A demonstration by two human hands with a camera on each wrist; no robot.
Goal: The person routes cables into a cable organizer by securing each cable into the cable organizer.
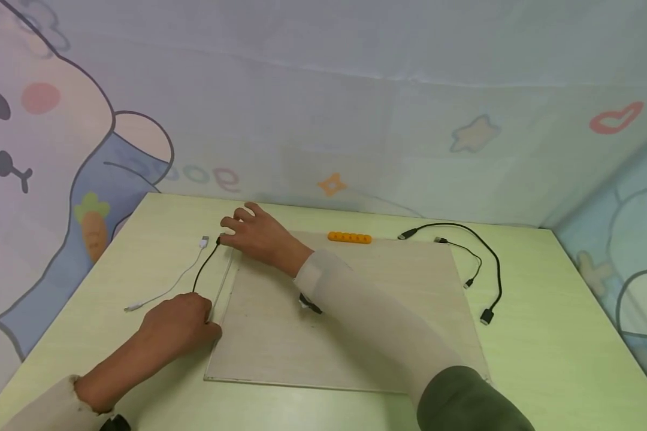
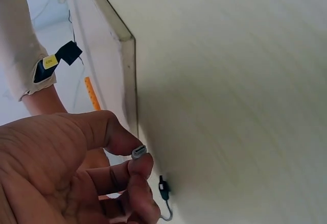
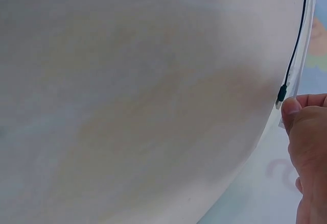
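My left hand (image 1: 175,326) is at the left edge of a pale board. In the left wrist view, its thumb and finger pinch a white cable's small plug (image 2: 138,152). That white cable (image 1: 223,280) stretches away along the board's edge to my right hand (image 1: 261,236). There, in the right wrist view, thumb and forefinger pinch the white cable (image 3: 305,55) near its far end. A thin black cable (image 1: 205,266) lies just left of the white one, partly hidden by the left hand. Its black plug (image 3: 282,93) is beside the right fingertips.
The pale board (image 1: 280,353) lies on the light table (image 1: 550,359). An orange strip (image 1: 349,237) sits at the board's back edge. Another white cable (image 1: 175,284) lies left. A long black cable (image 1: 490,251) and a short black cable (image 1: 477,257) lie at the right.
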